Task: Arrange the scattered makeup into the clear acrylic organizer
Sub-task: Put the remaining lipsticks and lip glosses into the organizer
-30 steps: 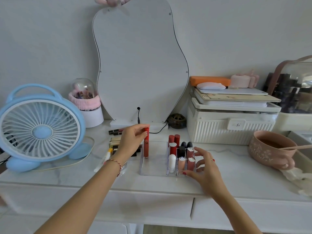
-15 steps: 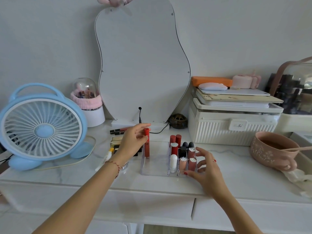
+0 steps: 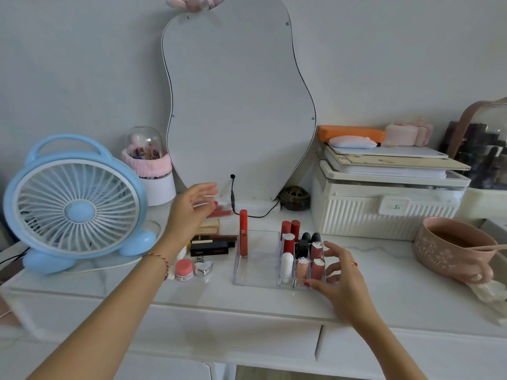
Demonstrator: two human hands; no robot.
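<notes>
At left of frame, a blue fan (image 3: 74, 208) stands on the white table (image 3: 384, 283). The left hand (image 3: 189, 212) hovers left of centre above loose makeup, fingers spread, holding nothing. Below it lie a black lipstick box (image 3: 210, 248), a pink jar (image 3: 183, 270) and a silver heart compact (image 3: 203, 267). At centre, the clear acrylic organizer (image 3: 255, 270) holds 1 upright red lip gloss tube (image 3: 243, 233) in its wide left section; lipsticks fill its right slots. The right hand (image 3: 343, 275) touches the organizer's right side with relaxed fingers.
</notes>
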